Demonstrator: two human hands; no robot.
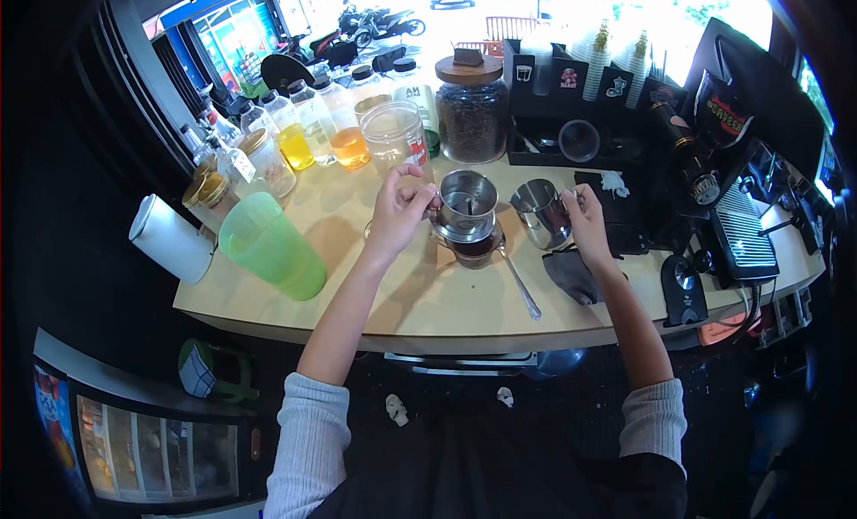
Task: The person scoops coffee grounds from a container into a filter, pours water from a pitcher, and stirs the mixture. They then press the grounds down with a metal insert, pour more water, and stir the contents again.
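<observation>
My left hand [401, 212] pinches the small side handle of a metal coffee drip filter [464, 217], which sits over a glass cup [473, 255] with dark coffee in it. A metal spoon [521, 285] lies beside the cup, its handle toward me. To the right, my right hand [586, 223] is closed on the handle of a steel milk pitcher [541, 217], which overlaps a dark grey cloth [576, 277] in this view. The pitcher's mouth faces up and leans slightly left.
A green plastic jug [273, 248] and a white canister [171, 239] stand at left. Syrup bottles [349, 140], a clear tub [391, 131] and a coffee bean jar [470, 117] line the back. Right are a cup organizer [558, 104], an espresso machine [748, 229] and a small scale-like device [684, 291].
</observation>
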